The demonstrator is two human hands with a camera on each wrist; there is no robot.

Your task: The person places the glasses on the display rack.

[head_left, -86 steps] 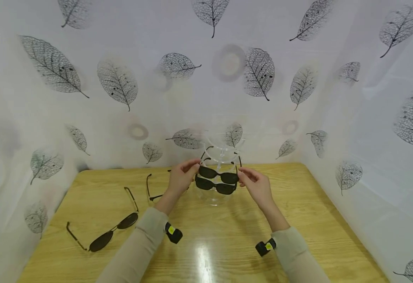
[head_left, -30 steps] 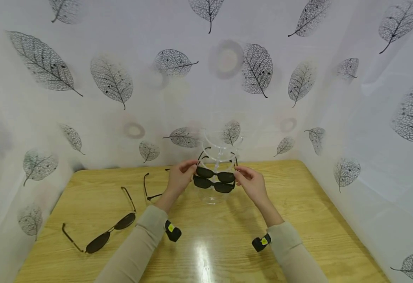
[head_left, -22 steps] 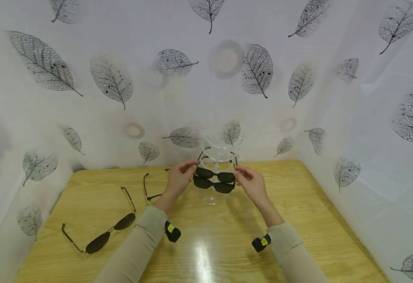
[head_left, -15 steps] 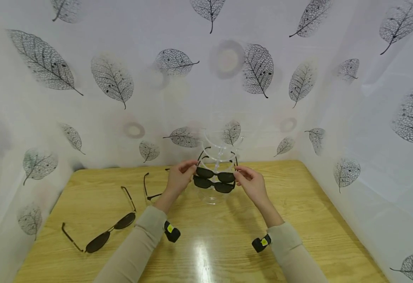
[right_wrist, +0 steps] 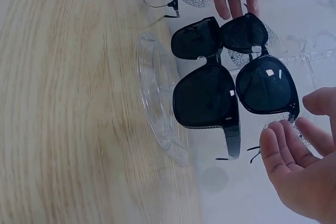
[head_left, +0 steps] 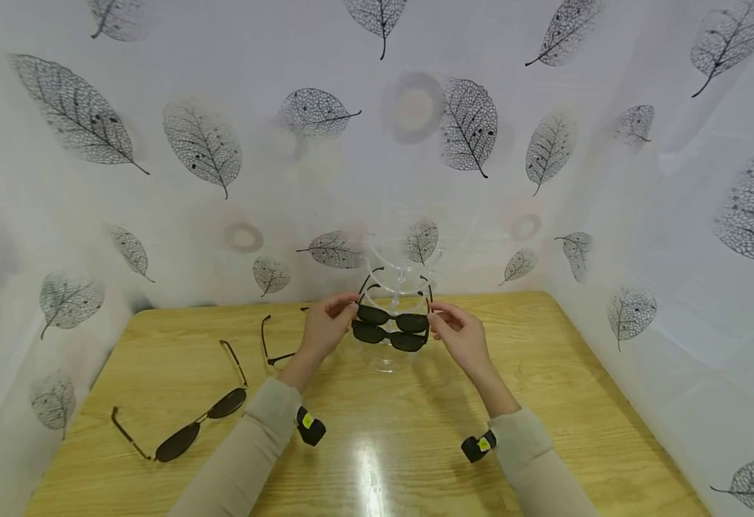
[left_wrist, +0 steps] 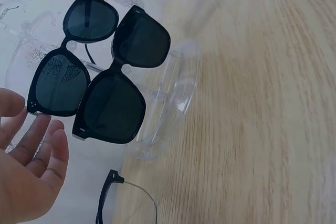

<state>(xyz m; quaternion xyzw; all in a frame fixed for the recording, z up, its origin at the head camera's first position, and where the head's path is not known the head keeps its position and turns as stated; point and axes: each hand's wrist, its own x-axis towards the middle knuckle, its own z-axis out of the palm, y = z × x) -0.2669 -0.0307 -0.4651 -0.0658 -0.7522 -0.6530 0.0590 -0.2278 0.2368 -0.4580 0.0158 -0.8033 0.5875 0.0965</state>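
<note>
Two pairs of black sunglasses sit one above the other on a clear acrylic display stand (head_left: 386, 363). My left hand (head_left: 327, 328) pinches the left end of the upper sunglasses (head_left: 373, 316), where the arm meets the frame. At the opposite end, my right hand (head_left: 464, 336) pinches the same pair by its hinge corner. Its arms point back along the stand. Just below are the lower sunglasses (head_left: 368, 333), which neither hand holds; their lenses show large in the left wrist view (left_wrist: 114, 107). The stand's upper tiers, behind the hands, carry no glasses.
Aviator-style sunglasses (head_left: 178, 442) lie unfolded on the wooden table (head_left: 545, 445), front left. Behind them are thin-framed glasses (head_left: 280, 358), partly hidden by my left hand. A white leaf-print curtain (head_left: 351, 179) encloses the back and sides.
The head view has shifted a little. Compared with the oldest frame, the upper sunglasses sit slightly more level, and the right hand is slightly further left. Over the last second almost nothing has moved.
</note>
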